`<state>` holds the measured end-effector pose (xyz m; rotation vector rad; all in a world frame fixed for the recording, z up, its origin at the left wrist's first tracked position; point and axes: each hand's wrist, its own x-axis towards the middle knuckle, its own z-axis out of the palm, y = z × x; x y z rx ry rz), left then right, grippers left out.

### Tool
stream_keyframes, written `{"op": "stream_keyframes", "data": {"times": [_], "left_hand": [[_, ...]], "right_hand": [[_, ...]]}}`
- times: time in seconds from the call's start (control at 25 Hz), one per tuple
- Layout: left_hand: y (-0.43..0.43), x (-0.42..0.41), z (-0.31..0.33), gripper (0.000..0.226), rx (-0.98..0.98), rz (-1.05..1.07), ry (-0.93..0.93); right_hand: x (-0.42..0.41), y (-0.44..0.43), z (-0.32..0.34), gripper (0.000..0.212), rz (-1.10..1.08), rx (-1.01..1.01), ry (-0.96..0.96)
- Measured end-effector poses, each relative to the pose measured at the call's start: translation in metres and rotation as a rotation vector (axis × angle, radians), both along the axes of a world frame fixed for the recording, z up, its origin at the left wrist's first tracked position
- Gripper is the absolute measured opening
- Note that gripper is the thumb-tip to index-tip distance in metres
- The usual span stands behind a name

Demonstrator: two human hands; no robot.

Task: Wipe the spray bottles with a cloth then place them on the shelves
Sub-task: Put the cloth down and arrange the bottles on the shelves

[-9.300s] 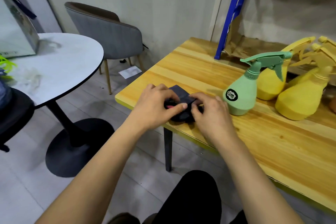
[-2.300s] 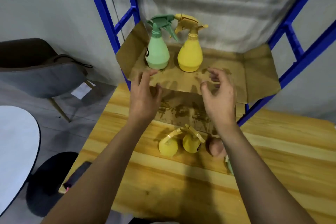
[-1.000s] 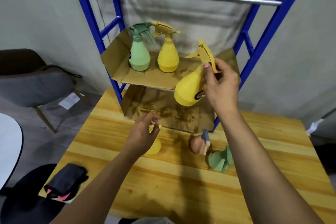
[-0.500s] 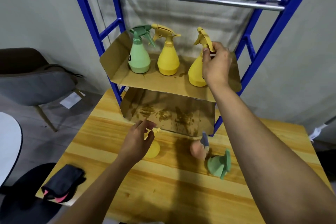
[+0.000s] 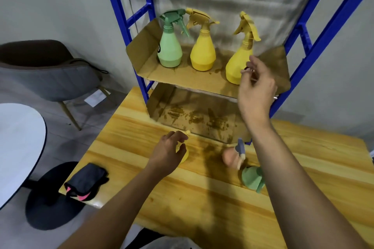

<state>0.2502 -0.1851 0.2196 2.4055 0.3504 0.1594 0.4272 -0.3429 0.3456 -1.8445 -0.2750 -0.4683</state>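
Three spray bottles stand upright on the cardboard-lined shelf: a green bottle, a yellow bottle and a second yellow bottle at the right. My right hand hovers just in front of that right bottle, fingers apart, holding nothing. On the wooden table my left hand curls over a yellow bottle, mostly hidden beneath it. A peach bottle and a green bottle stand near my right forearm. The dark cloth lies folded on the table's left corner.
The blue metal rack rises behind the table, with steel bars above and a stained cardboard panel below the shelf. A grey chair and a round white table stand to the left.
My right hand has let go of the yellow bottle it set on the shelf and drawn back toward me. My left hand stays curled over the yellow bottle on the table.
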Motion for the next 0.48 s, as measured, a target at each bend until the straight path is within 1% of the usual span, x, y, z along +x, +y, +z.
{"op": "stream_keyframes", "data": {"times": [0.08, 0.2, 0.28, 0.36, 0.4, 0.48], "left_hand": [[0.001, -0.007, -0.007, 0.025, 0.002, 0.001, 0.038], [0.0, -0.021, -0.02, 0.027, -0.015, -0.001, 0.097], [-0.001, -0.029, -0.03, 0.029, -0.035, 0.001, 0.136], [-0.002, -0.038, -0.041, 0.033, -0.064, 0.01, 0.186], [-0.003, -0.041, -0.046, 0.036, -0.082, 0.022, 0.215], [-0.004, -0.046, -0.054, 0.046, -0.127, 0.051, 0.265]], "right_hand": [[-0.027, 0.01, -0.027, 0.038, 0.071, -0.058, -0.014], [-0.055, 0.026, -0.077, 0.039, 0.225, -0.33, 0.082], [-0.063, 0.033, -0.11, 0.044, 0.359, -0.53, 0.184], [-0.064, 0.041, -0.135, 0.05, 0.473, -0.713, 0.236], [-0.065, 0.045, -0.145, 0.052, 0.523, -0.782, 0.246], [-0.065, 0.052, -0.158, 0.053, 0.608, -0.845, 0.265]]}}
